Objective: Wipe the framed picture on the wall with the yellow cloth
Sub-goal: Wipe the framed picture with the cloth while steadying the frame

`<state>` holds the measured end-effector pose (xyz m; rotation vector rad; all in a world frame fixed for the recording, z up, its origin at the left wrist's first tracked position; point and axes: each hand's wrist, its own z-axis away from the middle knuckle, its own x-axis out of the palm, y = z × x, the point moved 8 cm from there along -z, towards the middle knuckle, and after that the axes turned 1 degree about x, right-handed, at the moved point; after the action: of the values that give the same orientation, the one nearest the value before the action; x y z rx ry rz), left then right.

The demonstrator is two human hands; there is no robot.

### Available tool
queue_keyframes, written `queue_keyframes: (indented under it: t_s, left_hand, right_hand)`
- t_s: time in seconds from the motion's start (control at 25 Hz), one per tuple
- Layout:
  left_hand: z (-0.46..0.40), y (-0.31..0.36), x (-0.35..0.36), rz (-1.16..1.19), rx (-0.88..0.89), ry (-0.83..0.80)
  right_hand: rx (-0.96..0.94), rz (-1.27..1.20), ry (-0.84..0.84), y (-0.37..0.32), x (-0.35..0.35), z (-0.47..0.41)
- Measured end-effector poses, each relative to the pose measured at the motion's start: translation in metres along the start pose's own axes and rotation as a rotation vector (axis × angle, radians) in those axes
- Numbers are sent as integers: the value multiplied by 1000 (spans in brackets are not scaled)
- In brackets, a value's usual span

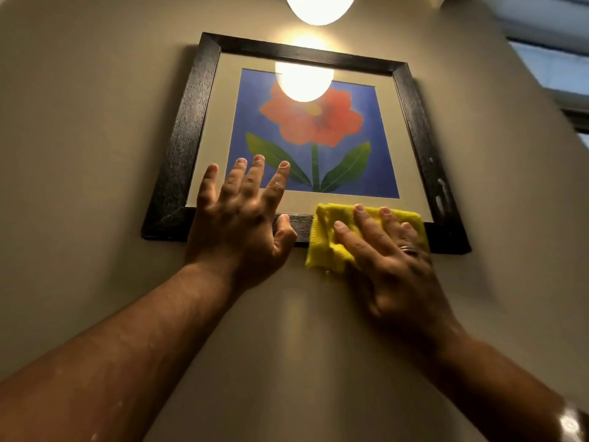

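A framed picture [191, 129] with a black frame hangs on the beige wall above me; it shows a red flower with green leaves on blue behind glass. My right hand [392, 266] presses a folded yellow cloth [325, 240] flat against the frame's bottom rail, right of centre, with the cloth hanging a little below the rail. My left hand [239, 218] lies with spread fingers on the lower left of the glass and mat, its thumb on the bottom rail. It holds nothing.
A glowing round lamp [320, 6] hangs above the picture and is mirrored in the glass [304, 81]. A window [554, 68] sits at the upper right. Bare beige wall [79, 154] surrounds the frame.
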<state>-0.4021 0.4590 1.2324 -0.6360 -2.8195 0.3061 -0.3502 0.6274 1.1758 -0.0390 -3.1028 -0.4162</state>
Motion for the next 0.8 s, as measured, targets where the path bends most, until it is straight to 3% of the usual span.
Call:
queue_keyframes:
  t_s: [0.12,0.24,0.32,0.48,0.56,0.8]
  left_hand:
    - [0,1,0,-8,-2,2]
    - [0,0,1,-25,-1,-8]
    - [-1,2,2,-32,3,-17]
    - [-2,1,2,-67,-5,-26]
    - [-1,1,2,-81,-3,-32]
    - [-3,2,4,-93,41,-67]
  right_hand:
    - [-73,39,-20,36,-9,19]
    - [241,1,18,107,-35,34]
    - [340,17,52,106,-35,31]
    - [-60,39,-72,4,1,3]
    - [-169,19,-144,2,-2,0]
    - [67,33,-44,113,-30,-18]
